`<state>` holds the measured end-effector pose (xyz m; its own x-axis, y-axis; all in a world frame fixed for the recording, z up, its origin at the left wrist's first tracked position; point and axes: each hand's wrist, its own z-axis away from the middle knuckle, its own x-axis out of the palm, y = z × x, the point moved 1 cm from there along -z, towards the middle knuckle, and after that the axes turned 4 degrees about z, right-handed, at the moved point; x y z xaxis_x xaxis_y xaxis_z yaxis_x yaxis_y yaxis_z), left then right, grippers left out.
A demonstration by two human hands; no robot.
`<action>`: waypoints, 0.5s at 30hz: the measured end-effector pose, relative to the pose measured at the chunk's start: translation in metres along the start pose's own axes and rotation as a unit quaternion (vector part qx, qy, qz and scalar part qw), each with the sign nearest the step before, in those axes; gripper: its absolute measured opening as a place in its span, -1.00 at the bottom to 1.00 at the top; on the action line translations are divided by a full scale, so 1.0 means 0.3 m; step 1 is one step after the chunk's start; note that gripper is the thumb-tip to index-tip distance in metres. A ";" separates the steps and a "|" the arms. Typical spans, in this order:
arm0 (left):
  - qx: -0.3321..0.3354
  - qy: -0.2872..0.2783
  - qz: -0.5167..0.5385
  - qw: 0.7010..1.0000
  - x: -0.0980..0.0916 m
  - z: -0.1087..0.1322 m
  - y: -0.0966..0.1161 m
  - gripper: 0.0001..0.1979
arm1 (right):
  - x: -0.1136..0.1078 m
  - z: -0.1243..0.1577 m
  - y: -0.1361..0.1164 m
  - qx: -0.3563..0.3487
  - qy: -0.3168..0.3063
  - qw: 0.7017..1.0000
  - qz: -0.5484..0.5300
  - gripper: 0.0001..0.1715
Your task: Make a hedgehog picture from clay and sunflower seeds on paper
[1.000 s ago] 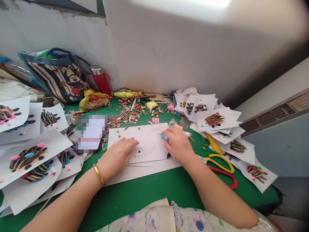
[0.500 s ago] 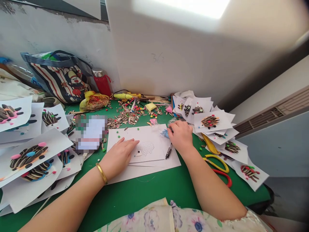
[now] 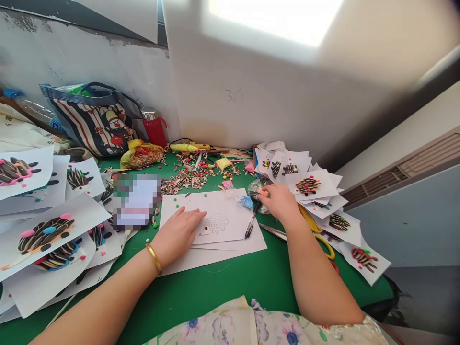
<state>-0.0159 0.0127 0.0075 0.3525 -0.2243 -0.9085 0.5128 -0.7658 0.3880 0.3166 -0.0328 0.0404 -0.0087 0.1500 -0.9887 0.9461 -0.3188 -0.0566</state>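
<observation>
While the right hand (image 3: 278, 201) sat curled just off the edge of the paper, its fingertips (image 3: 261, 193) were right up against a crumpled clear plastic bag (image 3: 254, 188), though whether they were gripping it, you couldn't tell! Just below those fingers, a slim black pen (image 3: 252, 221) lay angled across the paper, with a small blue lump of modelling clay (image 3: 246, 202) beside it. Over to the left, the left hand (image 3: 178, 235) was open and pressing flat, fingers spread on a white sheet (image 3: 223, 211) with a dotted hedgehog outline (image 3: 215, 224) in pencil, a gold bangle (image 3: 154, 258) on that wrist. That sheet sat on a larger stack of white paper (image 3: 215, 254), all on a green tabletop (image 3: 215, 282). Tiny green clay balls (image 3: 176, 199) were dotted just off the sheet's corner, and behind them, a heap of striped sunflower seed shells (image 3: 183, 177). Yellow-handled scissors (image 3: 316, 235) ran under the right forearm, and finished seed-and-clay hedgehog pictures (image 3: 46, 235) fanned out on both sides!
</observation>
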 end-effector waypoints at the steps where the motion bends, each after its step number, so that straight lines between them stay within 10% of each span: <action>1: 0.000 0.001 0.001 1.000 -0.001 0.000 0.001 -0.53 | 0.003 -0.004 -0.010 -0.006 -0.017 1.000 0.012 -0.64; 15: -0.002 0.006 0.014 1.000 -0.001 0.003 0.002 -0.54 | -0.001 0.029 -0.100 -0.108 0.026 0.994 0.000 -0.67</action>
<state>-0.0162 0.0117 0.0079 0.3761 -0.2383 -0.8954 0.5054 -0.7572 0.4138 0.2854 -0.0315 0.0411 0.0036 0.1996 -0.9799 0.9935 -0.1120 -0.0192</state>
